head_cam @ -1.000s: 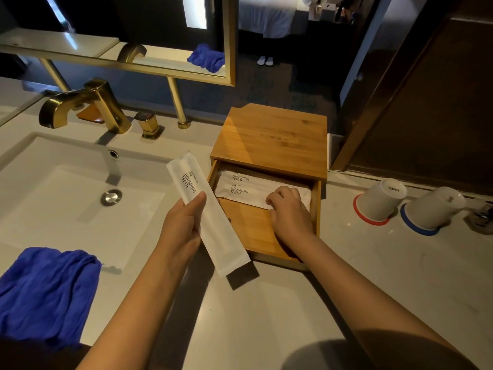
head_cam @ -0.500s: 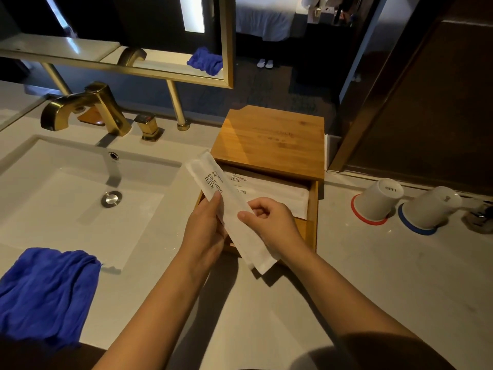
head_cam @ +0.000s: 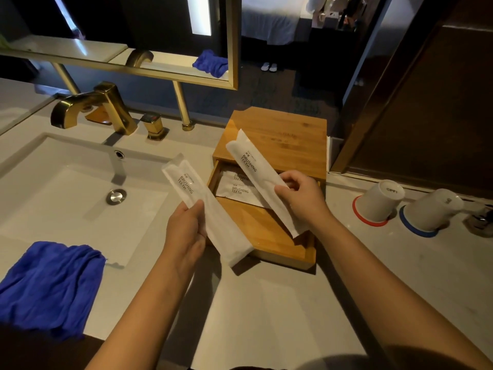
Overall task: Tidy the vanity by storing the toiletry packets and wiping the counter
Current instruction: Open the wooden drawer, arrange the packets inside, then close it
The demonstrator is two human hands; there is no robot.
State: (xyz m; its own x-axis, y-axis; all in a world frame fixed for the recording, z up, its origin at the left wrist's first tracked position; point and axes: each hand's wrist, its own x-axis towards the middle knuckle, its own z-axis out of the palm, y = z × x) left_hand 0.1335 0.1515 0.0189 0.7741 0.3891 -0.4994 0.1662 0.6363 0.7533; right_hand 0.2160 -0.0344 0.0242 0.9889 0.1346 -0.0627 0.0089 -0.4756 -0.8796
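My left hand (head_cam: 186, 231) grips a long white "BRUSHING TEETH" packet (head_cam: 221, 236) above the counter, left of the wooden box (head_cam: 288, 140). In my right hand (head_cam: 298, 196) a second long white packet (head_cam: 256, 169) is pinched and held slanted over the box's open drawer (head_cam: 266, 236). Two more white packets (head_cam: 237, 188) lie flat at the back of the drawer. A blue cloth (head_cam: 50, 284) lies bunched on the front left of the white counter (head_cam: 266, 316), beside the sink (head_cam: 66, 204).
A gold faucet (head_cam: 93, 108) and gold knob (head_cam: 153, 126) stand behind the sink. Two upturned white cups (head_cam: 378, 201) (head_cam: 429, 212) sit on red and blue coasters at the right. A gold-framed mirror (head_cam: 160, 49) hangs above. A dark wooden door stands at the right.
My right hand left the drawer, came to the packets in my left hand and took one away to the right, over the drawer. My left hand keeps the other packet.
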